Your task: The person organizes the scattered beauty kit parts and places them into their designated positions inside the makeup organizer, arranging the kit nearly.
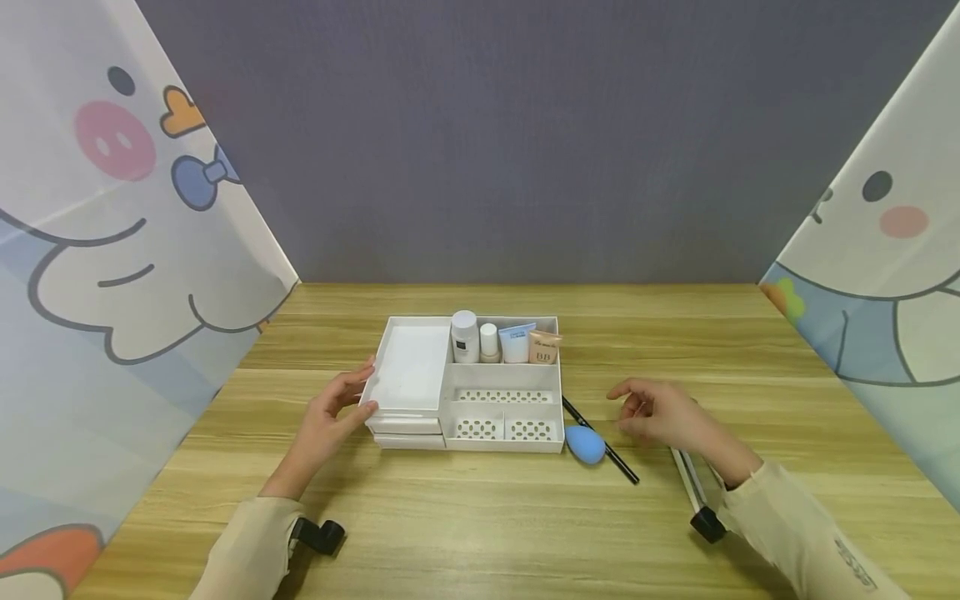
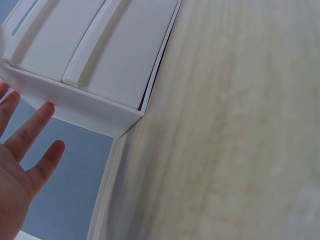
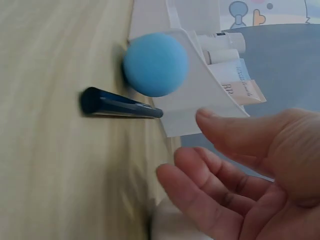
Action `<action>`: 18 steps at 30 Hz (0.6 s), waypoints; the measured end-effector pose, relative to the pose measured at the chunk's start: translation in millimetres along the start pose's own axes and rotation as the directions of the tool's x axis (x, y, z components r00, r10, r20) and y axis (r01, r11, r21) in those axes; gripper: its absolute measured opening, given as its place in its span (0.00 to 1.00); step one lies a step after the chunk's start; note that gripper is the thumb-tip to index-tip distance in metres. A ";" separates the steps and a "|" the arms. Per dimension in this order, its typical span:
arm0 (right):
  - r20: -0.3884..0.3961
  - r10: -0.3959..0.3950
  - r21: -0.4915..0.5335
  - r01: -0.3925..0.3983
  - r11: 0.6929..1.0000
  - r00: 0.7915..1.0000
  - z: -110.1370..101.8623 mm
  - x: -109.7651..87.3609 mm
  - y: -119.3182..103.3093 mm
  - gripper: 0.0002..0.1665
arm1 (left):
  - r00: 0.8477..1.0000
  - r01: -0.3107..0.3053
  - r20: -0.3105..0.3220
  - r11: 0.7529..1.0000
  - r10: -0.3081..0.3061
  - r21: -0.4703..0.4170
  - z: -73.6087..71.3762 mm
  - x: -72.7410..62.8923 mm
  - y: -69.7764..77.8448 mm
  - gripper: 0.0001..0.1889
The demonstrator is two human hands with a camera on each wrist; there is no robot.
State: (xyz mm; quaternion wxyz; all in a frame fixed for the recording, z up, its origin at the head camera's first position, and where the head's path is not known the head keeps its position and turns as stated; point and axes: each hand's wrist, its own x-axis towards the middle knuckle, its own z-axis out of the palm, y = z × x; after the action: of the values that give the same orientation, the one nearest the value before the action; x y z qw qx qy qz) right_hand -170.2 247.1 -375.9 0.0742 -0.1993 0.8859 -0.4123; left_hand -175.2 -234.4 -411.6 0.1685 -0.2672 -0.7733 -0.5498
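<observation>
A white organizer box [image 1: 504,376] stands on the table, with drawers [image 2: 122,50] at its left front. My left hand [image 1: 330,421] is at its left side, thumb near the front corner of the top tray; in the left wrist view its fingers [image 2: 31,131] are spread against the side wall. My right hand [image 1: 663,414] hovers right of the box, fingers loosely bent, holding nothing. Between it and the box lie a blue makeup sponge [image 1: 585,445] and a slim black pencil [image 1: 621,463], the sponge overlapping the pencil in the head view.
In the box's back compartment stand a white bottle [image 1: 465,337], a small white-capped bottle [image 1: 489,342], a blue-white tube [image 1: 516,343] and a beige BB tube [image 1: 543,347]. A pale-edged object [image 1: 688,477] lies partly hidden under the right forearm. A grey partition [image 1: 525,150] rises behind.
</observation>
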 end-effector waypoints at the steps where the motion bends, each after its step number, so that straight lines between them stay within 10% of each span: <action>1: 0.023 0.005 0.011 -0.005 1.000 1.000 0.9 -1.0 1.6 0.21 | 1.000 -0.001 -0.001 1.000 0.001 0.000 0.1 0.1 0.2 0.23; 18: 0.234 0.100 0.075 -0.121 0.990 0.967 14.9 -5.9 6.7 0.30 | 1.000 -0.011 0.000 1.000 0.011 0.011 0.2 1.4 1.4 0.23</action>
State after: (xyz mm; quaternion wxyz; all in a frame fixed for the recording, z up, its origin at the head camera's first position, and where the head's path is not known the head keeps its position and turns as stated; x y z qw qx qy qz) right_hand -162.3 242.9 -390.9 0.2078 -0.1926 0.8618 -0.4207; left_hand -175.5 -233.5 -409.8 0.1732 -0.2705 -0.7747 -0.5446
